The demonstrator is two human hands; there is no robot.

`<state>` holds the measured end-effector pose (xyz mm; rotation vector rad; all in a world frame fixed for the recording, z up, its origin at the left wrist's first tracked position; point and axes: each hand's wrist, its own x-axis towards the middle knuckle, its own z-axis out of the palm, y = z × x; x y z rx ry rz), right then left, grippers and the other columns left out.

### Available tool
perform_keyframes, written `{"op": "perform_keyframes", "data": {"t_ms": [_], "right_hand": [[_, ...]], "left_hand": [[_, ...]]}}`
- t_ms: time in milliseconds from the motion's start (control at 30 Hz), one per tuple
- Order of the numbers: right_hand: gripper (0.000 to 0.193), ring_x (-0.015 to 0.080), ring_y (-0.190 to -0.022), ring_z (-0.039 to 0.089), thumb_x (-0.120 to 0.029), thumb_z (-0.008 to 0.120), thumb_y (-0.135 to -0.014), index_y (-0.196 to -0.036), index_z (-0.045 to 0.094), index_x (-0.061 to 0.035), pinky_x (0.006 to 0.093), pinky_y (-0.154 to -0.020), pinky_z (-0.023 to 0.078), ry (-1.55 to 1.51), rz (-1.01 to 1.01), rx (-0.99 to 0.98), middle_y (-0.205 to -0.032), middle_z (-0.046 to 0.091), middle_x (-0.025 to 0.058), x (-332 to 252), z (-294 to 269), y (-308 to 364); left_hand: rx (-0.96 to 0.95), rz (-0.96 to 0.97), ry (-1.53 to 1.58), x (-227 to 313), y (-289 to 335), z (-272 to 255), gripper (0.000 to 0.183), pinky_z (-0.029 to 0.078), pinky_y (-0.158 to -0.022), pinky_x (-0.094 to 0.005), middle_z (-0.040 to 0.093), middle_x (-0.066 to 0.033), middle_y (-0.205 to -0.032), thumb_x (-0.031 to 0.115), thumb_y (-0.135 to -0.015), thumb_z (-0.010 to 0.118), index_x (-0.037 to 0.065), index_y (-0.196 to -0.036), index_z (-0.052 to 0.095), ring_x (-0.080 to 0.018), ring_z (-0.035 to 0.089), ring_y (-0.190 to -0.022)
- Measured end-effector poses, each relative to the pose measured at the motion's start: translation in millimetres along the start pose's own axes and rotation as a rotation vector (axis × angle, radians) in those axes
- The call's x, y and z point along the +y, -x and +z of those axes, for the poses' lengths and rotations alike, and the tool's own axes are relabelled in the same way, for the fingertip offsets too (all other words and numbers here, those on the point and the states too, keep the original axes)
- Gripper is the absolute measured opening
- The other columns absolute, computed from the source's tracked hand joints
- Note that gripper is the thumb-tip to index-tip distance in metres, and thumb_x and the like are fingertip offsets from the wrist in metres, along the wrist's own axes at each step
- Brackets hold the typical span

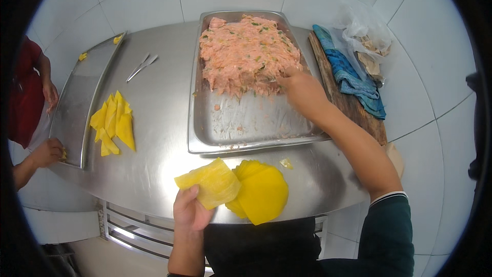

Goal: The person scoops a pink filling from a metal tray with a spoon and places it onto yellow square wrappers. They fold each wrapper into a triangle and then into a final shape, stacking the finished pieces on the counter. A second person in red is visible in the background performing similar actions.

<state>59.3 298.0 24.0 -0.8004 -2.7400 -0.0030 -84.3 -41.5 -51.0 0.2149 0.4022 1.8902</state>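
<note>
My left hand [192, 209] pinches a thin yellow dough wrapper [209, 182] by its lower left edge, thumb on top. Beside it a stack of yellow wrappers [262, 192] lies fanned at the table's front edge, partly behind the held one. Up in the deep steel tray [246, 123], my right hand [302, 92] is closed on a small metal utensil [267, 78]; its tip is down in the filling, so its kind is hidden. The pink minced filling [246, 51], flecked with green, covers the far part of the tray. Smears and crumbs mark the near part.
Yellow wrapper pieces [114, 122] and two metal utensils [142, 66] lie at left. Beyond them is a shallow tray [82, 92] with a co-worker's hand [47, 153] at it. A wooden board [353, 102], blue cloth [348, 74] and plastic bag [361, 36] stand right.
</note>
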Motion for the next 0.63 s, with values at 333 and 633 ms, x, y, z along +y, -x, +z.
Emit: {"op": "perform_keyframes", "data": {"t_ms": [333, 633], "right_hand": [[0.028, 0.0387, -0.094, 0.067, -0.001, 0.057, -0.081, -0.102, 0.075, -0.0029, 0.0482, -0.084, 0.053, -0.149, -0.022, -0.013, -0.103, 0.065, 0.0196, 14, -9, 20], [0.033, 0.0402, -0.101, 0.067, -0.007, 0.068, -0.078, -0.109, 0.077, -0.0072, 0.0448, -0.090, 0.054, -0.028, 0.095, -0.231, -0.115, 0.066, 0.0223, 31, 14, 14]], "left_hand": [[0.008, -0.013, 0.040, 4, 2, -7, 0.047, 0.042, -0.114, -0.0533, 0.059, -0.0241, -0.137, 0.016, -0.095, 0.058, -0.006, -0.136, 0.052, -0.0375, 0.058, -0.128], [0.112, 0.008, 0.012, 1, 4, 8, 0.054, 0.039, -0.115, -0.0548, 0.055, -0.0238, -0.142, 0.028, -0.101, 0.052, -0.003, -0.145, 0.044, -0.0383, 0.055, -0.131]]}}
